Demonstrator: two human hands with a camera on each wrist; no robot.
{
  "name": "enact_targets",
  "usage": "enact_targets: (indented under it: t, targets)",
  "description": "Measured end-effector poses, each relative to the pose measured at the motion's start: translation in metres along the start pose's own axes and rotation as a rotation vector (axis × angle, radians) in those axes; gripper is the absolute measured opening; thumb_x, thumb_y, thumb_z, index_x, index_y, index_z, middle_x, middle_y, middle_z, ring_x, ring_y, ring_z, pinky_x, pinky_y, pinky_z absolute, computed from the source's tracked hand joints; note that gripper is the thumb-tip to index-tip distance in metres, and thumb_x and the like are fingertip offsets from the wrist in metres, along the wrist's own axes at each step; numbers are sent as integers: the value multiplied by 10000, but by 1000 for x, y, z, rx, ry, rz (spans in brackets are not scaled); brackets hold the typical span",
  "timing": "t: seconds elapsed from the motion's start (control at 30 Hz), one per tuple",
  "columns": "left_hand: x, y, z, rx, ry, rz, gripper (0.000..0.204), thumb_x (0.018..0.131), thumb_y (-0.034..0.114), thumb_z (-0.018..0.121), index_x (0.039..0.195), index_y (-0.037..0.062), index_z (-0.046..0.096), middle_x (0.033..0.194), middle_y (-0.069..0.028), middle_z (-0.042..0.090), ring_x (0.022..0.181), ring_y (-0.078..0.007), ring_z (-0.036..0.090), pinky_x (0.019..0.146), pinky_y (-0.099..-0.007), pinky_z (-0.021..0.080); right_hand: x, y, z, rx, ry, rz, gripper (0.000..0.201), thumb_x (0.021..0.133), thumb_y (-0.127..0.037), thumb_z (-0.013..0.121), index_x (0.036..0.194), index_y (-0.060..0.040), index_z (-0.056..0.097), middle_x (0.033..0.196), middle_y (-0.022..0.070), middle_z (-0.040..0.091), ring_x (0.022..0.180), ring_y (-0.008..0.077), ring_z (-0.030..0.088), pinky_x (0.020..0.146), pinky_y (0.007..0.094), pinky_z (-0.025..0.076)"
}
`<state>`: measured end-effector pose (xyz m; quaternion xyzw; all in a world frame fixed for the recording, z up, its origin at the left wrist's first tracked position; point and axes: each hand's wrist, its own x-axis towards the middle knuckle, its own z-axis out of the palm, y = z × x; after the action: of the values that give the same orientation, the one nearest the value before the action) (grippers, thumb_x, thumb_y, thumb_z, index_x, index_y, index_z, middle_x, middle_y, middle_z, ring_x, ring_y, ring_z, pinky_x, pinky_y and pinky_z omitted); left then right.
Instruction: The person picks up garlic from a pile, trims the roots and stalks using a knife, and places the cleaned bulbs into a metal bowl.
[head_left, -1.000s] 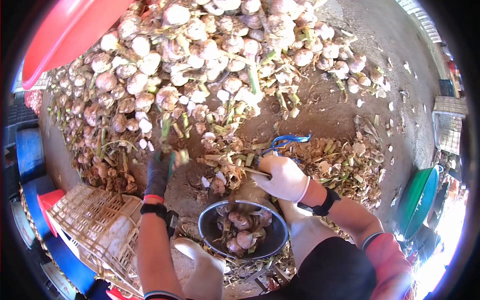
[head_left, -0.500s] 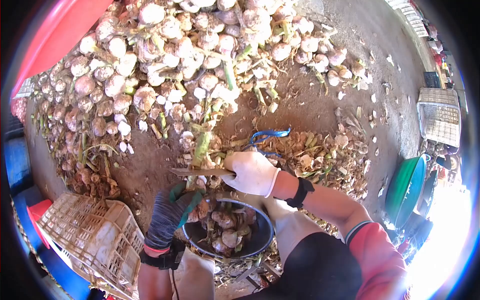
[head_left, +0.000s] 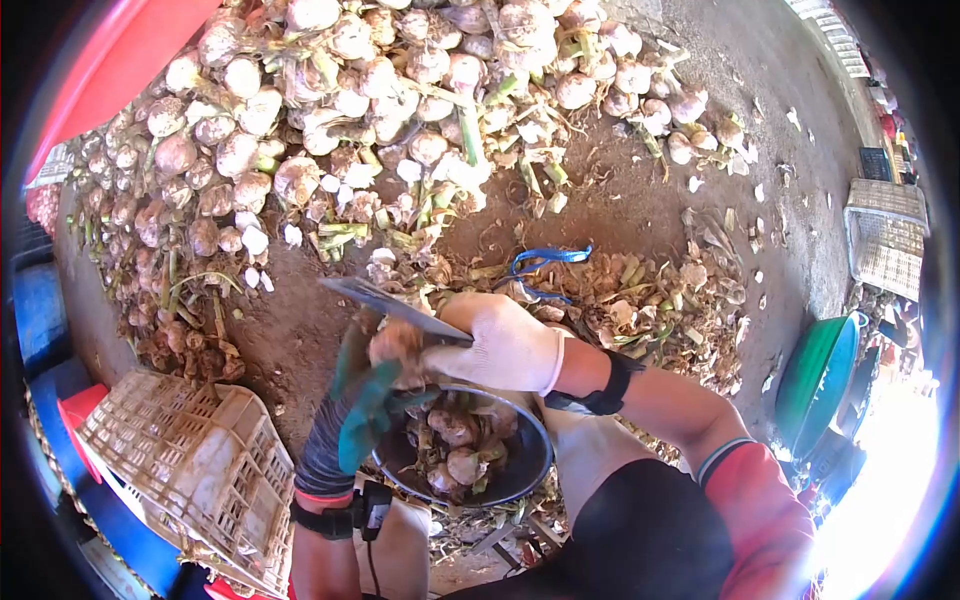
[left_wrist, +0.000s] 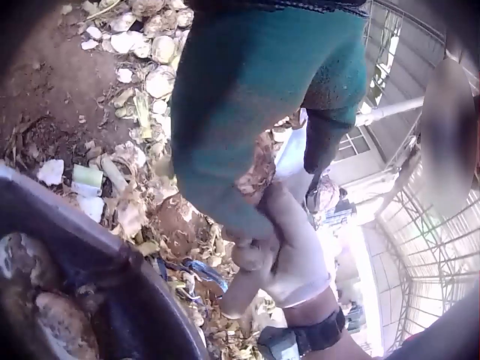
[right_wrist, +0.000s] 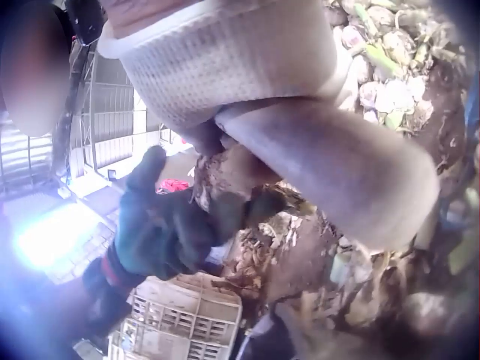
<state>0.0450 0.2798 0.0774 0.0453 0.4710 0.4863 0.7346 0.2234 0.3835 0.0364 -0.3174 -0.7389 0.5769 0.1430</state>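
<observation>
Your left hand [head_left: 362, 410] grips a garlic bulb [head_left: 396, 345] near the bowl [head_left: 530, 458]; your right hand [head_left: 505, 343] clasps the knife [head_left: 385, 300]. Several bulbs [head_left: 462, 464] already sit inside; the big heap [head_left: 235, 155] looks still to do.

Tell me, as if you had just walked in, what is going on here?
A person holds a garlic-like bulb in the gloved left hand and grips a knife in the white-gloved right hand, the blade close to the bulb. They seem to be trimming it. Just below is a dark bowl with several bulbs in it. Beyond lies a large pile of bulbs, with stem pieces and papery scraps nearby.
</observation>
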Motion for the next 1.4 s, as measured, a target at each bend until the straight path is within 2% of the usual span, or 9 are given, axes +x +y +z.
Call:
enact_targets:
  t: [0.2, 0.3, 0.37, 0.53, 0.73, 0.9, 0.97, 1.37, 1.4]
  targets:
    - [6, -16, -1, 740, 72, 219, 769, 782, 77, 690, 1403, 34, 238, 1300, -133, 441, 1146, -216, 498, 945, -343, 460, -3, -7, -8, 428, -63, 515, 283, 835, -275, 614, 872, 5, 624, 643, 97, 594, 633, 192, 617, 613, 344, 487]
    - [10, -15, -8, 1608, 119, 477, 733, 750, 78, 732, 1347, 26, 310, 1258, -119, 469, 1108, -183, 506, 934, -335, 454, -4, -15, -13, 484, -160, 565, 291, 848, -257, 610, 969, 7, 630, 657, 78, 610, 628, 118, 607, 590, 307, 484]
    - [11, -20, -1, 834, 114, 291, 772, 714, 136, 785, 1326, 27, 327, 1225, -117, 491, 1077, -178, 518, 917, -340, 460, -9, -14, -5, 406, -152, 435, 285, 850, -255, 606, 979, -2, 632, 669, 94, 619, 630, 130, 610, 586, 311, 484]
    - [1, -20, -5, 585, 251, 110, 794, 715, 210, 793, 1318, 22, 313, 1139, -106, 548, 1007, -169, 561, 843, -302, 490, -16, -20, -10, -225, -56, -79, 185, 795, -232, 609, 779, -47, 604, 654, 154, 570, 645, 302, 617, 607, 409, 489]
    - [-3, -59, -68, 797, 307, 53, 827, 733, 203, 772, 1358, 28, 259, 1049, -98, 584, 919, -167, 590, 810, -307, 491, -24, -26, -12, -372, -178, -15, 181, 760, -243, 624, 781, -69, 580, 797, 125, 590, 728, 317, 625, 625, 423, 499]
    - [-13, -32, -7, 521, 319, 37, 648, 770, 257, 745, 1269, 35, 397, 967, -70, 590, 850, -155, 582, 740, -291, 492, -24, -7, -1, -432, -159, 2, 201, 751, -253, 635, 809, -69, 577, 819, 123, 590, 760, 313, 629, 629, 424, 499]
    - [-15, -30, 6, 433, 324, 114, 315, 862, 359, 643, 924, 64, 552, 616, 6, 494, 463, -83, 447, 381, -221, 327, -23, -5, 0, -427, -150, -1, 205, 745, -250, 637, 816, -67, 579, 830, 123, 592, 770, 313, 630, 627, 421, 499]
    - [-44, -7, 14, 317, 277, -175, 380, 849, 431, 628, 1001, 87, 572, 738, 1, 572, 628, -72, 536, 501, -212, 428, -2, 20, 13, -411, -89, -296, 222, 735, -282, 641, 733, -67, 584, 739, 132, 557, 689, 321, 593, 600, 408, 484]
    - [-48, -13, 23, 328, 189, 55, 442, 856, 458, 601, 1035, 55, 570, 913, -45, 605, 783, -128, 585, 651, -251, 482, 6, 31, 17, -504, -139, 27, 219, 769, -266, 618, 729, -53, 585, 723, 148, 566, 669, 347, 587, 601, 426, 486]
